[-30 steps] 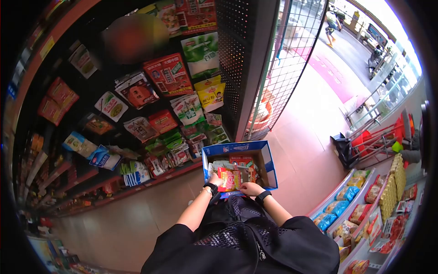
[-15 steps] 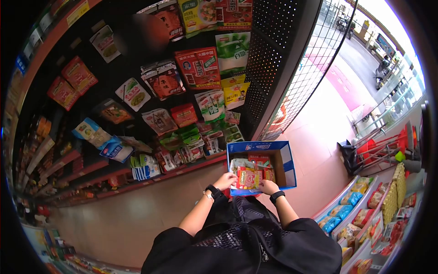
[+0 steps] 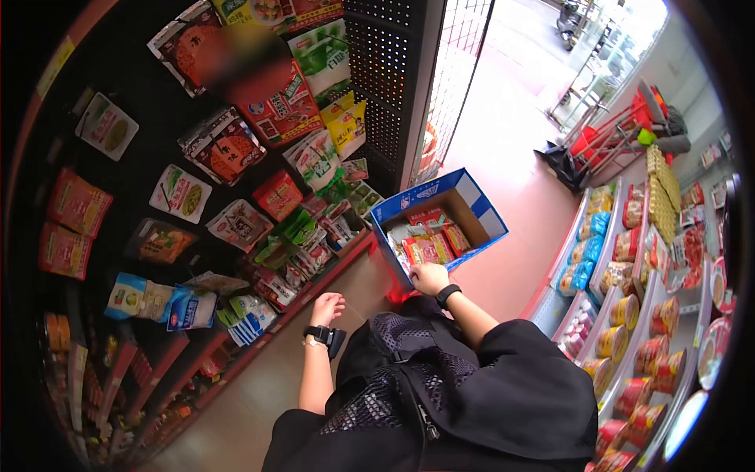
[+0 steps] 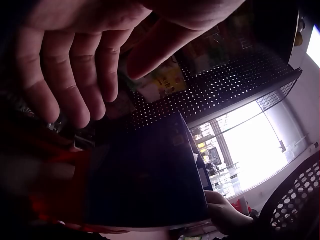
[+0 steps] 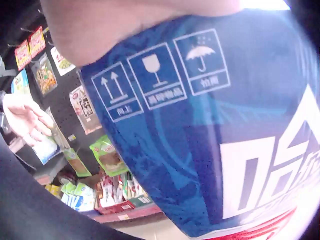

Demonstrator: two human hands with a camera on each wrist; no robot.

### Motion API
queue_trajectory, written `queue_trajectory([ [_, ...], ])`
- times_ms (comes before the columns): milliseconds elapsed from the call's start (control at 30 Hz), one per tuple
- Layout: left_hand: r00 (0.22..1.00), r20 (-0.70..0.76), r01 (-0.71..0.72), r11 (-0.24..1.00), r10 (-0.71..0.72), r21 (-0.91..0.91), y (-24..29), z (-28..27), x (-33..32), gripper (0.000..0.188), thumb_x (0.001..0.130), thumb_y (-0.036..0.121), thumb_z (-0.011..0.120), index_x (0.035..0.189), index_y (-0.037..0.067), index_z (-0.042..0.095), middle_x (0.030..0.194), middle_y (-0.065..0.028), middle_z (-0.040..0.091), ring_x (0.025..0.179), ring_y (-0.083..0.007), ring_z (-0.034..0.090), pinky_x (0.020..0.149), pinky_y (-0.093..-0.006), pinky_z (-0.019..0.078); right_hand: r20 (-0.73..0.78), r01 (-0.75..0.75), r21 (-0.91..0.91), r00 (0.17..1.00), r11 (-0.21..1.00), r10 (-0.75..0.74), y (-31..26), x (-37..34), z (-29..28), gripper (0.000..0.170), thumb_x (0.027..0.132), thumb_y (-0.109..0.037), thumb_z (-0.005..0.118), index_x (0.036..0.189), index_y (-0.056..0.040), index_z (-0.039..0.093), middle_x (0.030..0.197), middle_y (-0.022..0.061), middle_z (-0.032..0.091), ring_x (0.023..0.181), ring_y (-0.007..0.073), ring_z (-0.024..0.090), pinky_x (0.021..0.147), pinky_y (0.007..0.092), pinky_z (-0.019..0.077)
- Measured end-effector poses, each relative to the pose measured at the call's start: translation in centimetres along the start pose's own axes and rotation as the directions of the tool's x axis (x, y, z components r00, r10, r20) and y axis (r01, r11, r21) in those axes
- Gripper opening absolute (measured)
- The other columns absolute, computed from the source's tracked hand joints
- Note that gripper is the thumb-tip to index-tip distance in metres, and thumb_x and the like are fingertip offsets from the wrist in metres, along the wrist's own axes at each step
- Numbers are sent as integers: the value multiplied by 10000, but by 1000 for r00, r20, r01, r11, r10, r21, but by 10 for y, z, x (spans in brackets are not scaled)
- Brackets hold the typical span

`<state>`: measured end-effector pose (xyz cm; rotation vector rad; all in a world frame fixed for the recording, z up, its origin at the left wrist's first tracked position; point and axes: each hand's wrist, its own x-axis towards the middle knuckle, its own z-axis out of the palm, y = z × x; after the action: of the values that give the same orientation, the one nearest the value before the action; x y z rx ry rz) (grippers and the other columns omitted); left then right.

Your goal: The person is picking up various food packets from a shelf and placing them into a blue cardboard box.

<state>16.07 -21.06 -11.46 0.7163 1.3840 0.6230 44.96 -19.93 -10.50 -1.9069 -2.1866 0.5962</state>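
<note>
A blue cardboard box (image 3: pixel 486 206) stands in front of the person, its top uncovered. Inside lie several packets, a red and yellow seasoning packet (image 3: pixel 429 250) among them. The right hand (image 3: pixel 430 277) grips the box's near rim, with fingers over the edge; the right wrist view shows the printed box side (image 5: pixel 165 120) right under it. Between box and shelf, the left hand (image 3: pixel 329 308) is held out in the air, holding nothing. In the left wrist view its fingers (image 4: pixel 62 75) are slightly bent and the thumb stands apart.
On the left, a dark shelf rack (image 3: pixel 377 71) carries hanging seasoning packets, with more packs on its bottom ledge (image 3: pixel 311 295). Shelves of cup noodles (image 3: pixel 625 312) line the right. Folded red stools (image 3: pixel 586 145) lean near the bright doorway.
Both hands held the red and yellow packet over the box; now it lies inside. The left hand has moved away left, and the right has taken the box's rim. The head view has turned.
</note>
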Motion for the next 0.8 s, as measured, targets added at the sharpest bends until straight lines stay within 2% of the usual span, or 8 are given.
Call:
queue_trajectory([
  [100, 999, -27, 24, 999, -24, -25, -12, -23, -11, 167, 800, 216, 464, 884, 80, 514, 811, -31, 569, 650, -87, 533, 546, -216, 425, -81, 33, -24, 996, 999, -35, -6, -3, -3, 106, 633, -179, 480, 628, -128, 573, 639, 68, 571, 646, 242, 553, 568, 355, 433],
  [200, 998, -47, 49, 997, -52, -57, -24, -43, -18, 159, 800, 208, 465, 883, 82, 514, 802, -29, 570, 639, -87, 534, 535, -213, 427, -244, 78, -34, 966, 996, -84, -10, -7, 0, 107, 622, -162, 461, 585, -116, 550, 586, 70, 546, 628, 235, 539, 568, 353, 430],
  [300, 993, -76, 84, 993, -91, -81, -38, -60, -27, 152, 804, 199, 456, 884, 83, 512, 796, -30, 571, 629, -90, 538, 527, -218, 433, -249, 37, -82, 967, 996, -57, -15, -9, 1, 89, 625, -163, 477, 584, -122, 545, 601, 57, 545, 644, 230, 537, 565, 349, 425],
  [367, 993, -71, 90, 991, -97, -102, -45, -73, -31, 150, 804, 197, 455, 885, 85, 512, 797, -32, 572, 634, -93, 540, 527, -220, 434, -302, 62, -79, 950, 995, -83, -19, -8, 0, 87, 616, -159, 475, 573, -107, 530, 588, 83, 531, 626, 246, 536, 561, 363, 426],
  [533, 986, -127, 93, 987, -110, -132, -54, -97, -45, 157, 810, 191, 440, 887, 78, 516, 815, -41, 573, 668, -114, 552, 569, -241, 444, -218, 16, -98, 975, 995, -37, -25, -10, -4, 89, 613, -148, 464, 581, -89, 522, 600, 97, 537, 630, 261, 535, 566, 371, 426],
  [633, 981, -171, 57, 982, -89, -182, -63, -110, -54, 160, 811, 189, 435, 890, 76, 514, 818, -42, 573, 671, -118, 552, 572, -251, 445, -209, 22, -88, 977, 996, -40, -27, -12, -2, 88, 616, -142, 458, 582, -87, 518, 605, 97, 538, 633, 259, 534, 575, 364, 423],
  [800, 960, -238, 80, 959, -148, -272, -84, -133, -64, 147, 799, 183, 447, 882, 86, 520, 807, -42, 578, 633, -101, 547, 529, -236, 437, -217, 18, -107, 975, 994, -41, -28, -13, 2, 96, 621, -139, 455, 587, -78, 521, 617, 94, 542, 641, 256, 534, 580, 359, 423],
])
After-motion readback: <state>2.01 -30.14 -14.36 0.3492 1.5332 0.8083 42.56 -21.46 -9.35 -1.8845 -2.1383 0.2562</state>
